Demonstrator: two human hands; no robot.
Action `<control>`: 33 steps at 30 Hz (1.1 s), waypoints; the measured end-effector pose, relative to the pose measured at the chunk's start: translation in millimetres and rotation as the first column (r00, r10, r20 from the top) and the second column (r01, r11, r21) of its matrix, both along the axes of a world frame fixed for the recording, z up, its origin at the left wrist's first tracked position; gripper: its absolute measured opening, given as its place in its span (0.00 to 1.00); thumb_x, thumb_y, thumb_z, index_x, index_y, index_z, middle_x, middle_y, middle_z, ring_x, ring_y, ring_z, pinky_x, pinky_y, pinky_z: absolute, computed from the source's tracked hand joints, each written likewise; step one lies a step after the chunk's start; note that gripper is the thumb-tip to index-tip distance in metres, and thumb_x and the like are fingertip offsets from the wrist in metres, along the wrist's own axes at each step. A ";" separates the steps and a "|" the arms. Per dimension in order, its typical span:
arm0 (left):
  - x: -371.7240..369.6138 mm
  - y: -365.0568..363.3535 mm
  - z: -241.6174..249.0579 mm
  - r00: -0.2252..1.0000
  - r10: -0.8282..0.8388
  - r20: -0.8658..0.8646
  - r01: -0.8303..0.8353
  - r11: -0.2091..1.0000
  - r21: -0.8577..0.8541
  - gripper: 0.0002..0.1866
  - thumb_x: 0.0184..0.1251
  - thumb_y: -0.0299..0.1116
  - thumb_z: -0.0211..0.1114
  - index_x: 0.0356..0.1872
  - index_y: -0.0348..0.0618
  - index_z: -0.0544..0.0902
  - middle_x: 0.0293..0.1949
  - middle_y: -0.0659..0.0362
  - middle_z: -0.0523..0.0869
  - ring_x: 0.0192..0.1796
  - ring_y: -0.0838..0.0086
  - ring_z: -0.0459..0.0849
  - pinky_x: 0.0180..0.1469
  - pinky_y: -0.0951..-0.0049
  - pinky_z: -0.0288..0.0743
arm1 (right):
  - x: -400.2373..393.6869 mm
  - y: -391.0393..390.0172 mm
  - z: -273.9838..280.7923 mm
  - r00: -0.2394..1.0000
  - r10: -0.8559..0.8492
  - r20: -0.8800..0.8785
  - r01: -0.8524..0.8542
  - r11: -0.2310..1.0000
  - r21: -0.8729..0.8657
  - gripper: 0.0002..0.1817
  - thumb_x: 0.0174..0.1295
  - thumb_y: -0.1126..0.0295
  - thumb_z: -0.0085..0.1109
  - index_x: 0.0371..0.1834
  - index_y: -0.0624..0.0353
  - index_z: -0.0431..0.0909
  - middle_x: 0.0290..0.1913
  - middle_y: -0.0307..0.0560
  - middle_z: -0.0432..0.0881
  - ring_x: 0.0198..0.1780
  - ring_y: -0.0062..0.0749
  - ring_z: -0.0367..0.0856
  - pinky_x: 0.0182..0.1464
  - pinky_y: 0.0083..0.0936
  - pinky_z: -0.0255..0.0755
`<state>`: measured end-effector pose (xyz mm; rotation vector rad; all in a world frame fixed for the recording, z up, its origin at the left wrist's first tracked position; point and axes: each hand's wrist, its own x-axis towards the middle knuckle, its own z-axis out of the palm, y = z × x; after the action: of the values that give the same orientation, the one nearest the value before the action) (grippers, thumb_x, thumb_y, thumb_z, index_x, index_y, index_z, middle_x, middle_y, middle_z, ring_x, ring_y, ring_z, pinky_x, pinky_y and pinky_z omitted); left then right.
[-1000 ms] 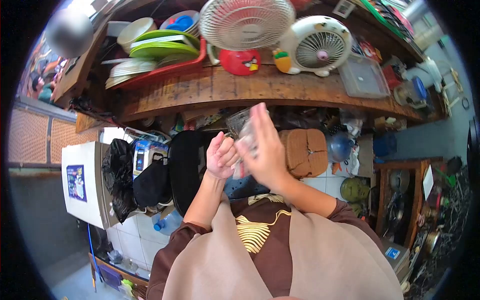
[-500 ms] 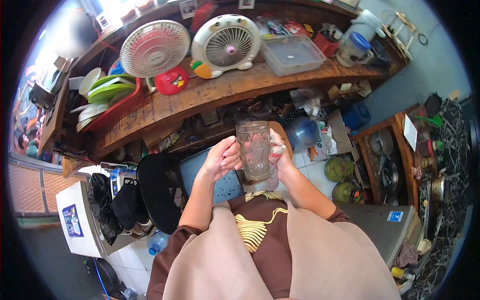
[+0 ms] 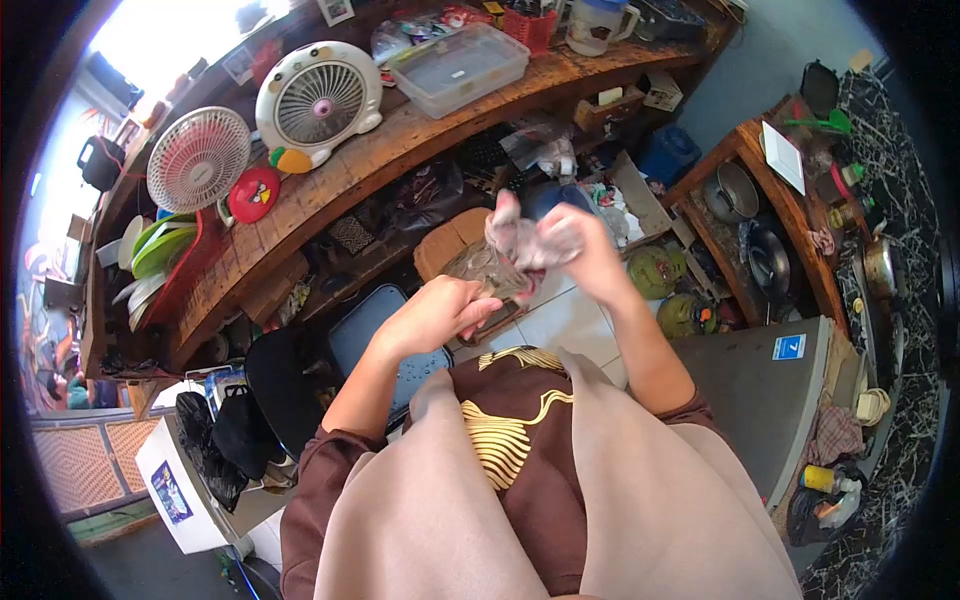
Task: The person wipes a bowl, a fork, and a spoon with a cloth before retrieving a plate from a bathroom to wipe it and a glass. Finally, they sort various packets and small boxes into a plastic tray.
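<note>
A clear glass mug [image 3: 483, 266] is tilted in front of my body, away from me and partly hidden by my fingers. My left hand [image 3: 437, 318] is closed around its handle side. In my right hand [image 3: 592, 258], slightly blurred, a crumpled greyish cloth [image 3: 535, 246] is gripped. The cloth is raised over the mug's right side and overlaps it in this view.
Beyond my hands runs a long wooden counter [image 3: 330, 195] with two fans, a clear plastic box [image 3: 460, 70] and a rack of green plates [image 3: 165, 245]. Below it sit a wooden stool [image 3: 450, 240] and a blue tray-like surface [image 3: 375, 325]. Green gas cylinders [image 3: 655, 270] and a pan shelf stand right.
The upright mug has tipped over, away from me. My right hand has come off the mug's side and moved right with the cloth. My view has turned to the right.
</note>
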<state>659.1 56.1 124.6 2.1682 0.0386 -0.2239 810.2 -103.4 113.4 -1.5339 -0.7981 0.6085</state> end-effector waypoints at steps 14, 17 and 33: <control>3.8 -70.5 -47.8 0.874 -0.302 0.381 0.088 0.868 0.488 0.12 0.54 0.36 0.60 0.18 0.40 0.72 0.17 0.54 0.75 0.24 0.60 0.77 0.31 0.64 0.71 | -18.6 -31.7 -67.5 0.555 0.339 -0.760 -0.328 0.928 0.175 0.27 0.47 0.71 0.59 0.54 0.60 0.64 0.54 0.53 0.69 0.57 0.44 0.66 0.59 0.28 0.60; 0.0 -68.8 -48.8 0.859 -0.318 0.402 0.080 0.858 0.508 0.10 0.53 0.34 0.61 0.19 0.40 0.73 0.18 0.55 0.76 0.26 0.62 0.76 0.32 0.66 0.71 | -17.4 -17.3 -69.1 0.628 0.415 0.658 -0.434 0.889 -0.146 0.32 0.44 0.65 0.63 0.55 0.60 0.64 0.54 0.54 0.69 0.57 0.44 0.66 0.60 0.31 0.60; 2.9 -65.9 -43.9 0.738 0.082 0.670 -0.331 0.908 0.254 0.13 0.39 0.33 0.67 0.10 0.44 0.70 0.11 0.62 0.70 0.17 0.69 0.68 0.26 0.73 0.62 | -32.8 -39.5 -41.7 0.739 0.542 0.399 -0.441 0.838 -0.322 0.24 0.56 0.71 0.52 0.57 0.62 0.61 0.52 0.52 0.70 0.53 0.41 0.70 0.56 0.28 0.64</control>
<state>662.1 -9.9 80.6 2.4683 -0.0766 0.7381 777.4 -142.9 71.6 -1.6943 -1.6078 0.7250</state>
